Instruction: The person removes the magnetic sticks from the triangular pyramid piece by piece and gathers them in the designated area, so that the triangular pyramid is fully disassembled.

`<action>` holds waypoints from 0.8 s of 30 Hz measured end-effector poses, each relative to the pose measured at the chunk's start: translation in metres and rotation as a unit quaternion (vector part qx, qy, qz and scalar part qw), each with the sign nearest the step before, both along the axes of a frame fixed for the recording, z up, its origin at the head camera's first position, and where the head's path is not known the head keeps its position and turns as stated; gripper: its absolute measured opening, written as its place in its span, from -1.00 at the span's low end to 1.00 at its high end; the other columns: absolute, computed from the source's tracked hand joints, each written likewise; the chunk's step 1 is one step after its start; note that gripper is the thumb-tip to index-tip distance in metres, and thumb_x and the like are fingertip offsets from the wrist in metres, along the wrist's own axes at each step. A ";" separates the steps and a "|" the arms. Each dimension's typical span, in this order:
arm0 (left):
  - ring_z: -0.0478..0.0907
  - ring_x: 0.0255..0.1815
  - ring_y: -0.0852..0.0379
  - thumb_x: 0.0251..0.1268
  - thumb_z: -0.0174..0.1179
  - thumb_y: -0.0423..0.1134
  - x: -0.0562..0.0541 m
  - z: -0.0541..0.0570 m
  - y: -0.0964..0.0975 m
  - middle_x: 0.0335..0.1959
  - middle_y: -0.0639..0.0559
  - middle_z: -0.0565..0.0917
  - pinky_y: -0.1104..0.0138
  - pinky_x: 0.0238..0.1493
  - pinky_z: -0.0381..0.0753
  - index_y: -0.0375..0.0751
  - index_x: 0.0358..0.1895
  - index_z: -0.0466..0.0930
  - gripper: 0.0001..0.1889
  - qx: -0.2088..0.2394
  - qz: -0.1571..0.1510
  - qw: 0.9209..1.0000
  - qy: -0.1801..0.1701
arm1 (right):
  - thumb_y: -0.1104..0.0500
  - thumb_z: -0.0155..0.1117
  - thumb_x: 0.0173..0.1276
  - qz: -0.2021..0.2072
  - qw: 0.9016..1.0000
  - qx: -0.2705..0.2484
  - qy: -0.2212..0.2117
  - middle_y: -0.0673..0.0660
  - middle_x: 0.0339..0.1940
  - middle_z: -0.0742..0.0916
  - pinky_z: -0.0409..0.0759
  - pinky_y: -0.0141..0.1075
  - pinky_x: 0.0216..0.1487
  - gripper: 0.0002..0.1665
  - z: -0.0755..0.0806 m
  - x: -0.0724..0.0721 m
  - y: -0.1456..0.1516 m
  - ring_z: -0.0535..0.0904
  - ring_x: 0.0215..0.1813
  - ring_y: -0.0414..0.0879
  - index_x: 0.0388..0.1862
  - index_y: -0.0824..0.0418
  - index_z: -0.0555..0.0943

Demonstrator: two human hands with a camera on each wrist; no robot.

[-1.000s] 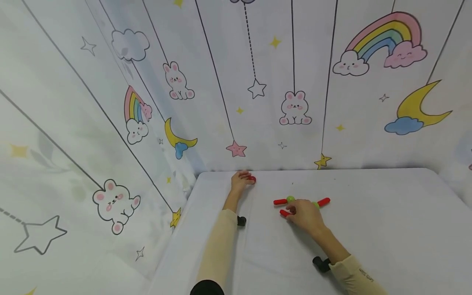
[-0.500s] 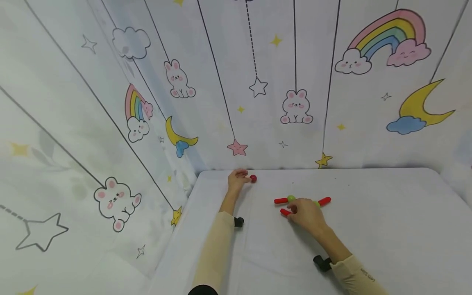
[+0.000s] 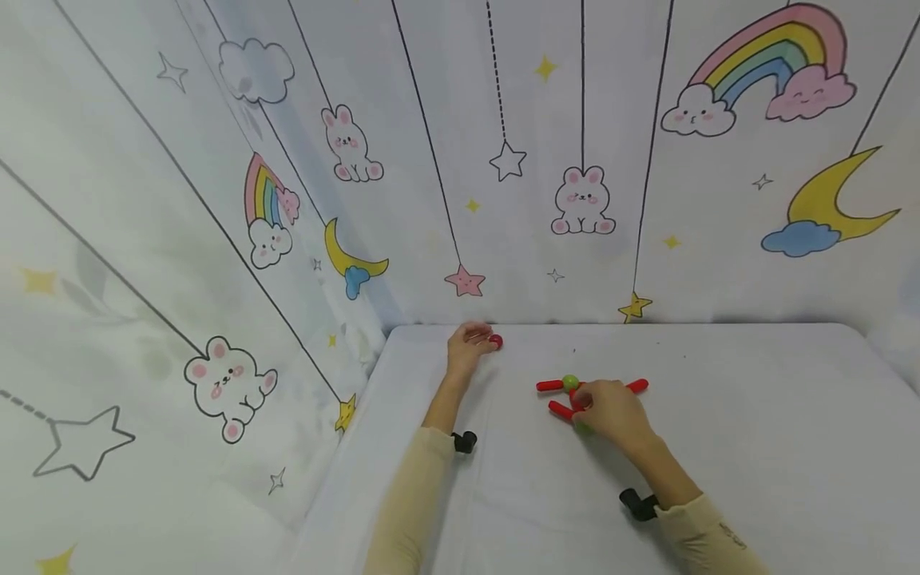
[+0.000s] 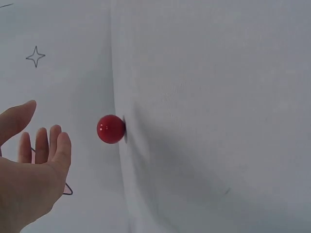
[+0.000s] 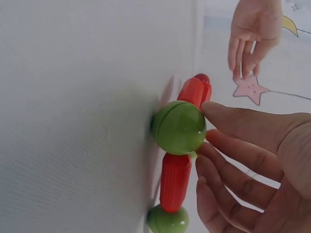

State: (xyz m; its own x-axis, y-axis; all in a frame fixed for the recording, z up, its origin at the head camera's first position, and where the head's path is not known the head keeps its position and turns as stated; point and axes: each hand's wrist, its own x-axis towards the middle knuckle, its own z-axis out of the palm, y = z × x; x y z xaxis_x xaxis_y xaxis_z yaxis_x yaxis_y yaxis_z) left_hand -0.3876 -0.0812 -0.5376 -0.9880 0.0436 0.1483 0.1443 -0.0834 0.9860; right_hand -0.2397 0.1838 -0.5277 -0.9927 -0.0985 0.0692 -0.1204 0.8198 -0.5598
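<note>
In the head view, a small red ball (image 3: 497,342) lies near the table's far edge, with my left hand (image 3: 467,351) just left of it. The left wrist view shows that hand's fingers bent loosely and apart from the ball (image 4: 111,129). My right hand (image 3: 614,415) curls over a ball-and-stick model of red rods (image 3: 561,410) and green balls (image 3: 570,382). In the right wrist view, thumb and fingertips close round the side of one green ball (image 5: 179,127), where a red rod (image 5: 192,91) joins it. The hand hides part of the model.
A white cloth covers the table (image 3: 747,431). Behind it hangs a white curtain (image 3: 431,200) printed with rabbits, stars and rainbows. Another red rod (image 3: 636,386) sticks out to the right beyond my right hand.
My right hand has shifted slightly right on the model, uncovering more of its red and green parts. My left hand has drawn back a little from the red ball. The head view has tilted slightly.
</note>
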 end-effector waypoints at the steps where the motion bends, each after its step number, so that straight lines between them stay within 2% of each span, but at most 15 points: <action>1: 0.52 0.35 -0.36 0.20 0.32 -0.69 0.003 0.001 0.001 0.24 -0.52 0.57 0.27 0.19 0.65 -0.60 0.23 0.48 -0.50 0.004 -0.002 1.000 -0.002 | 0.22 0.62 0.18 0.000 1.000 0.001 -0.006 0.10 -0.22 0.80 0.70 -0.03 -0.12 -0.71 0.001 0.000 0.001 0.65 -0.15 0.00 -0.12 0.23 0.80; 6: 0.57 0.32 -0.32 0.19 0.36 -0.66 0.018 0.001 0.003 0.21 -0.47 0.60 0.32 0.08 0.70 -0.53 0.21 0.52 -0.52 0.009 -0.011 1.000 -0.022 | 0.18 0.63 0.18 0.006 0.999 0.008 -0.031 0.04 -0.33 0.75 0.68 -0.09 -0.21 -0.75 0.005 0.003 0.002 0.60 -0.23 -0.01 -0.18 0.23 0.79; 13: 0.61 0.27 -0.29 0.21 0.39 -0.60 0.044 0.003 0.009 0.22 -0.45 0.60 0.25 0.08 0.72 -0.53 0.19 0.53 -0.54 0.009 -0.035 0.999 -0.038 | 0.23 0.62 0.17 0.014 0.999 0.024 -0.044 0.03 -0.38 0.73 0.68 -0.09 -0.22 -0.79 0.009 0.003 0.004 0.59 -0.24 -0.02 -0.22 0.23 0.80; 21: 0.69 0.19 -0.12 0.25 0.44 -0.47 0.068 0.006 0.024 0.14 -0.23 0.70 0.24 0.09 0.72 -0.30 0.14 0.63 -0.60 -0.016 -0.065 0.997 -0.048 | 0.24 0.66 0.13 0.011 0.998 0.038 -0.047 0.03 -0.37 0.73 0.69 -0.07 -0.18 -0.74 0.011 0.002 0.004 0.59 -0.25 -0.02 -0.19 0.22 0.81; 24: 0.69 0.19 -0.13 0.25 0.46 -0.45 0.075 0.006 0.030 0.14 -0.23 0.71 0.22 0.11 0.71 -0.24 0.12 0.65 -0.62 -0.012 -0.071 0.996 -0.053 | 0.24 0.67 0.12 0.013 0.998 0.036 -0.047 0.03 -0.38 0.73 0.69 -0.06 -0.17 -0.73 0.010 0.002 0.004 0.59 -0.26 -0.02 -0.19 0.23 0.81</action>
State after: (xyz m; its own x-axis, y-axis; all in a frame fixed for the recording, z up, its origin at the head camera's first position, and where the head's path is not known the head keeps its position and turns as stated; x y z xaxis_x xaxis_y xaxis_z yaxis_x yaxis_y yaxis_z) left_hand -0.3125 -0.0514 -0.5316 -0.9815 0.1872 0.0404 0.0274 -0.0714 0.9971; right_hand -0.2377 0.1879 -0.5181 -0.9914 -0.1264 -0.0329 -0.0922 0.8555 -0.5096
